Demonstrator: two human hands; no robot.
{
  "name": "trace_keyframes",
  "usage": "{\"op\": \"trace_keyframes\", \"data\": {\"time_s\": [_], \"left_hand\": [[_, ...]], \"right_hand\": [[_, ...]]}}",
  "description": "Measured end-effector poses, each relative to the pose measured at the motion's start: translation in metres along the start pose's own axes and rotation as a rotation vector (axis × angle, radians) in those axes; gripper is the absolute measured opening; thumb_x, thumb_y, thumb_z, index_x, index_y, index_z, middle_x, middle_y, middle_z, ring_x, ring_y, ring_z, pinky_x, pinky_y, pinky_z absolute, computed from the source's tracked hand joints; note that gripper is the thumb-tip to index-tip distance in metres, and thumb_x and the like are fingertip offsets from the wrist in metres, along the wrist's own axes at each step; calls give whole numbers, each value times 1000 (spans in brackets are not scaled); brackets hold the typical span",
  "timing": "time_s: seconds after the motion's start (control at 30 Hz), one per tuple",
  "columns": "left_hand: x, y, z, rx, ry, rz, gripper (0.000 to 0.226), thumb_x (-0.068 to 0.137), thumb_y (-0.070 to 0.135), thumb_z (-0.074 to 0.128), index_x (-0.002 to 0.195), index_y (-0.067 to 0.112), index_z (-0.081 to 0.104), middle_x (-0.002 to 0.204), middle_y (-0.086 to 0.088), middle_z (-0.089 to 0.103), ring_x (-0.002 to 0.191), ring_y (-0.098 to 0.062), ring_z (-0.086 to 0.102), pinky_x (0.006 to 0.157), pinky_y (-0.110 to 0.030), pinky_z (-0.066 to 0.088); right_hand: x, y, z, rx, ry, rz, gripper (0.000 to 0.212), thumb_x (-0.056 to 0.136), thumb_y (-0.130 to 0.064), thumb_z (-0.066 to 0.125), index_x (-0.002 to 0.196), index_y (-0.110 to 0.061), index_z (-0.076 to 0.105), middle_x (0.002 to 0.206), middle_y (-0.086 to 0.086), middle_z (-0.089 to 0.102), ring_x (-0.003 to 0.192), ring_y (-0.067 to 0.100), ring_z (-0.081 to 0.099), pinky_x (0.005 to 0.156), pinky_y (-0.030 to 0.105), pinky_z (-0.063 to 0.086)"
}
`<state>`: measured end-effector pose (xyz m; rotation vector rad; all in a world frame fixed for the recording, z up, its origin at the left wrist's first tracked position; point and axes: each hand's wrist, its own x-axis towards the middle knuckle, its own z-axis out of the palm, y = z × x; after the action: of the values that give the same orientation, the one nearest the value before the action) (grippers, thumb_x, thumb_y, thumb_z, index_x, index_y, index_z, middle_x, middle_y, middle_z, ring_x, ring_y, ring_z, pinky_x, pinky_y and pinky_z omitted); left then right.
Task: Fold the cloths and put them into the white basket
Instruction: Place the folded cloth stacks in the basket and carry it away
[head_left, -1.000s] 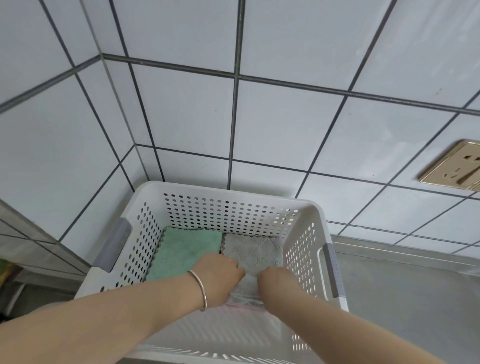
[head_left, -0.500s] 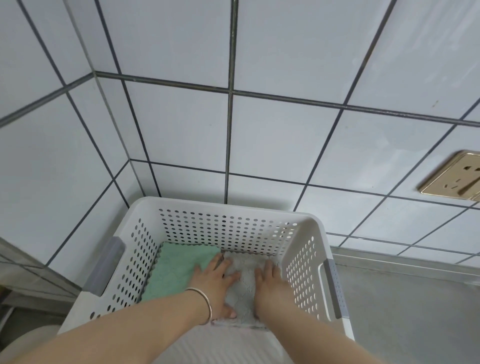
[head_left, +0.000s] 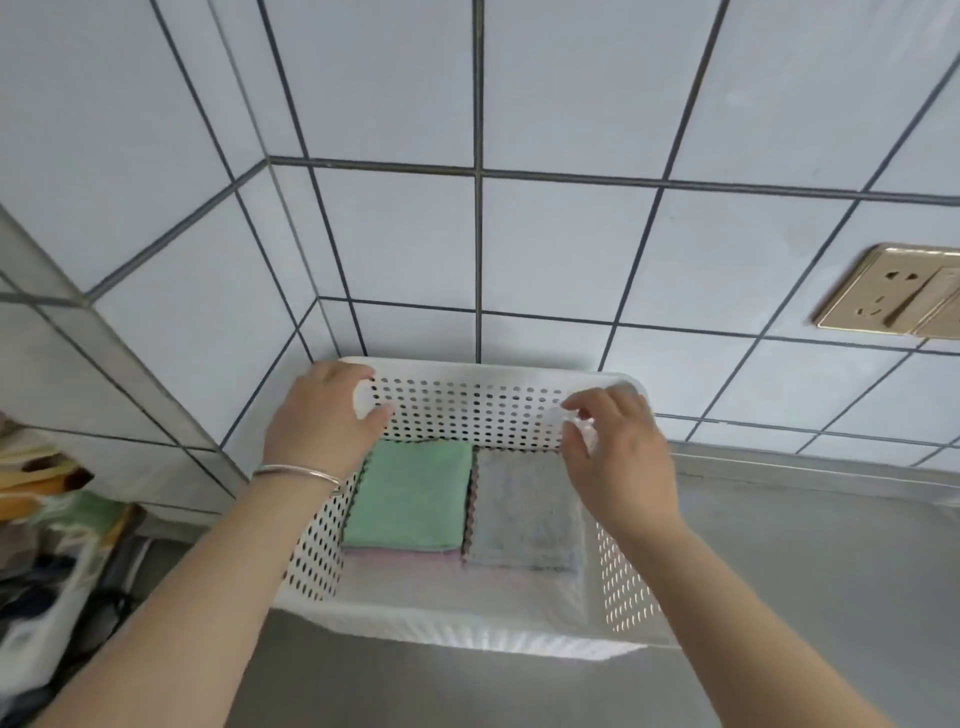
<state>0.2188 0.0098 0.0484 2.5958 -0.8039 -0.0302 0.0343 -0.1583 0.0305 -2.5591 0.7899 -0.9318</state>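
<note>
White perforated plastic — the basket (head_left: 467, 410) looks light and stiff. The left hand (head_left: 324, 415) grips its far-left corner; the right hand (head_left: 618, 452) hovers loosely curled at the far-right rim, holding nothing. Green cloth (head_left: 410, 493) and grey cloth (head_left: 519, 512) lie soft, folded, centre frame — lift by the rim.

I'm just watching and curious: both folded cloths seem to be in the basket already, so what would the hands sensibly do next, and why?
Probably grip the white basket and shift or lift it. The green cloth and grey cloth lie folded side by side inside, untouched. The left hand grips the basket's far left corner, and the right hand reaches for the far right one.
</note>
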Motion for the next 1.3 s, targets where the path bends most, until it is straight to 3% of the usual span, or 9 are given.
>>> {"op": "trace_keyframes", "data": {"time_s": [0.13, 0.27, 0.33, 0.4, 0.6, 0.77, 0.97, 1.1, 1.3], "left_hand": [[-28, -41, -2, -31, -70, -181, 62, 83, 31, 65, 137, 12, 41, 135, -18, 42, 124, -32, 42, 106, -38, 34], [-43, -57, 7, -138, -126, -217, 36, 86, 22, 61, 119, 11, 51, 119, -16, 55, 115, -33, 50, 89, -36, 41], [-40, -62, 6, -222, -71, -214, 4, 87, 15, 55, 86, 11, 54, 89, -13, 58, 88, -31, 57, 69, -32, 39], [-35, -65, 4, -241, -68, -242, 11, 88, 12, 50, 77, 9, 52, 75, -9, 55, 73, -26, 52, 61, -29, 36], [-39, -64, -1, -620, -200, -384, 35, 96, -1, 40, 68, 17, 51, 60, -14, 51, 81, -14, 57, 73, -23, 42], [-55, -55, -4, -611, -233, -370, 26, 95, -1, 41, 73, 6, 53, 63, -13, 48, 77, -18, 48, 61, -25, 34], [-62, -41, -8, -672, -302, -155, 34, 96, 9, 45, 127, 17, 53, 68, -3, 56, 60, -20, 44, 63, -26, 35], [-65, -36, -13, -684, -344, 27, 38, 95, 11, 46, 129, 29, 50, 80, 0, 61, 65, -18, 48, 67, -26, 39], [-81, -28, -30, -558, -606, 325, 36, 95, 14, 47, 118, 41, 53, 79, 0, 62, 66, -19, 49, 74, -38, 40]], "right_hand": [[-23, 27, -8, -234, -109, 428, 49, 78, -7, 58, 126, -8, 48, 121, 17, 48, 109, 37, 44, 89, 42, 39], [-26, 38, -11, 138, -186, 787, 38, 91, -13, 44, 129, -6, 43, 125, 16, 52, 110, 33, 49, 87, 36, 40], [-20, 39, -10, 185, -257, 841, 32, 92, -14, 40, 121, -6, 50, 114, 15, 58, 95, 30, 51, 77, 32, 40], [-19, 40, -9, 204, -286, 867, 27, 93, -20, 37, 109, -6, 54, 102, 14, 58, 84, 27, 51, 74, 34, 44], [-33, 49, -15, 298, -419, 852, 21, 97, -26, 37, 85, -16, 51, 82, 5, 53, 78, 23, 49, 69, 31, 42], [-59, 46, -45, 279, -339, 825, 31, 97, -19, 35, 65, -19, 35, 65, -2, 40, 62, 19, 38, 55, 28, 30], [-111, 21, -103, 155, -114, 903, 32, 94, -14, 38, 63, -15, 31, 58, -1, 37, 57, 19, 34, 51, 29, 27], [-157, -19, -120, 140, 63, 1059, 25, 96, -20, 39, 75, -11, 45, 66, 0, 45, 60, 18, 40, 50, 25, 28], [-269, -107, -136, 48, 331, 1324, 32, 97, -22, 34, 66, -17, 38, 68, -1, 43, 54, 11, 36, 46, 25, 27]]}}
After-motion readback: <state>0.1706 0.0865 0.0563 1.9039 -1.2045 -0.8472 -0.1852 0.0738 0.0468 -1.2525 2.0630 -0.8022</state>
